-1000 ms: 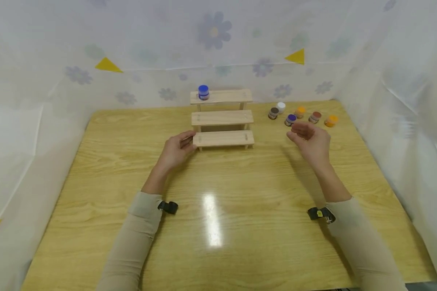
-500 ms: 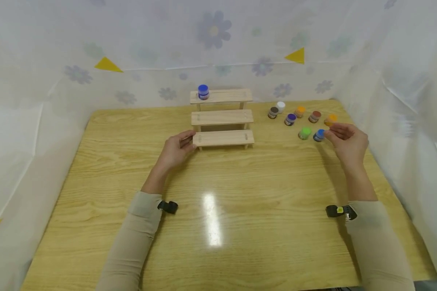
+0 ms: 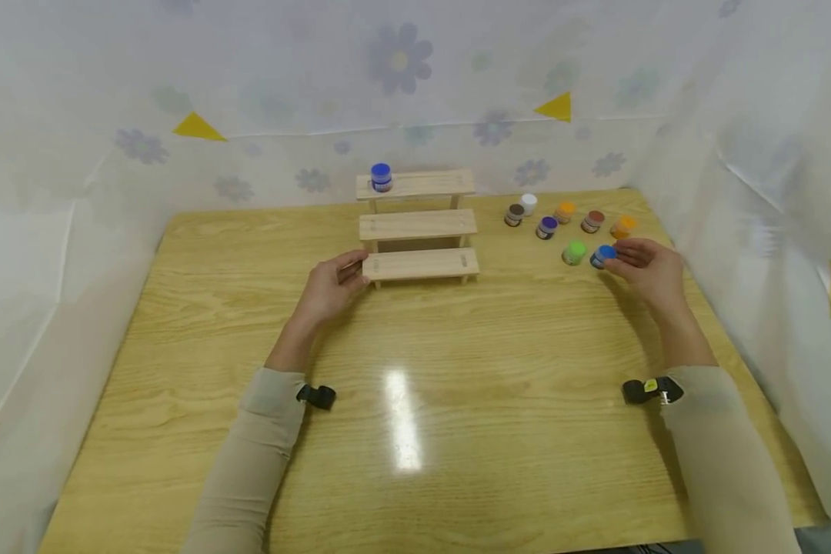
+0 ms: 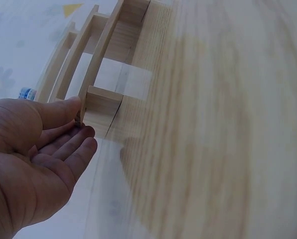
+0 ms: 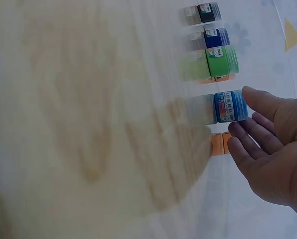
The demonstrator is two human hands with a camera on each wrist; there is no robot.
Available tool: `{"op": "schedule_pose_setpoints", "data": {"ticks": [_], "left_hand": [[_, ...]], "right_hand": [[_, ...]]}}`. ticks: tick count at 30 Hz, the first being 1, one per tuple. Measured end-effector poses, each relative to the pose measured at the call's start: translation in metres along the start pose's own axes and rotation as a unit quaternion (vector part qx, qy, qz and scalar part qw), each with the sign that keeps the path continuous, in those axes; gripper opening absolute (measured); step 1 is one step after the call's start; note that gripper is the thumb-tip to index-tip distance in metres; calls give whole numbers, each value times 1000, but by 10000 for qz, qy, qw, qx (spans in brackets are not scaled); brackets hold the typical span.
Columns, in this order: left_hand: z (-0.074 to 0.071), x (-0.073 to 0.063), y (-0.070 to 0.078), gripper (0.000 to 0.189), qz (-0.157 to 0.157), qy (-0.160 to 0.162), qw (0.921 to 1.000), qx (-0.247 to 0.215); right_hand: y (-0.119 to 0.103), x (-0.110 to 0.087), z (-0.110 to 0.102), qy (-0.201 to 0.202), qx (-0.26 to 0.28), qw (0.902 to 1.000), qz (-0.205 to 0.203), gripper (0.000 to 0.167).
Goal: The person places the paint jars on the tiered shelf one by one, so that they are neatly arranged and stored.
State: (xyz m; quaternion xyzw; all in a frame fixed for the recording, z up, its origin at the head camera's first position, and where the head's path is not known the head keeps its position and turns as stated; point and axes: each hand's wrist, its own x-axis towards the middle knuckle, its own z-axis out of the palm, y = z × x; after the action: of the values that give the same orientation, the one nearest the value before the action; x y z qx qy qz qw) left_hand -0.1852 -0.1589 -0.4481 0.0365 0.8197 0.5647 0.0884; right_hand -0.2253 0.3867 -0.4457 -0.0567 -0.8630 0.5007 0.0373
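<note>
A three-tier wooden display stand [image 3: 421, 265] stands near the back of the table. My left hand [image 3: 332, 288] holds the left end of its lowest step, thumb and fingers about the board's end in the left wrist view. On the top step, at its left, sits a paint jar with a dark blue lid [image 3: 381, 178]. At the right, my right hand [image 3: 647, 277] has its thumb and fingers on either side of a blue paint jar [image 5: 229, 106], which stands upright on the table. A green paint jar [image 3: 574, 253] is just left of it.
Behind the blue jar stand several more paint jars: black [image 3: 515, 215], white [image 3: 528, 204], purple [image 3: 546, 228], brown [image 3: 592, 221] and two orange, one of them an orange jar [image 3: 623, 227] near my right fingers. A flowered white curtain [image 3: 402, 100] encloses the table's back and sides.
My right hand moved right, uncovering the green and blue jars, then slid slightly left until its fingers closed about the blue jar. The left hand has stayed on the stand.
</note>
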Motion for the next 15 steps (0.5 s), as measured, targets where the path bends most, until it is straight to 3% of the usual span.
{"op": "schedule_pose_setpoints", "data": {"ticks": [7,15], "left_hand": [[1,0,-2,55,27,-28,10000,-12],[2,-1,2,55,5,-52,10000,24]], "right_hand": [[0,8,3,-153,-457,9988,71,52],[-4,-1,0,-113,-611,9981,26,54]]}}
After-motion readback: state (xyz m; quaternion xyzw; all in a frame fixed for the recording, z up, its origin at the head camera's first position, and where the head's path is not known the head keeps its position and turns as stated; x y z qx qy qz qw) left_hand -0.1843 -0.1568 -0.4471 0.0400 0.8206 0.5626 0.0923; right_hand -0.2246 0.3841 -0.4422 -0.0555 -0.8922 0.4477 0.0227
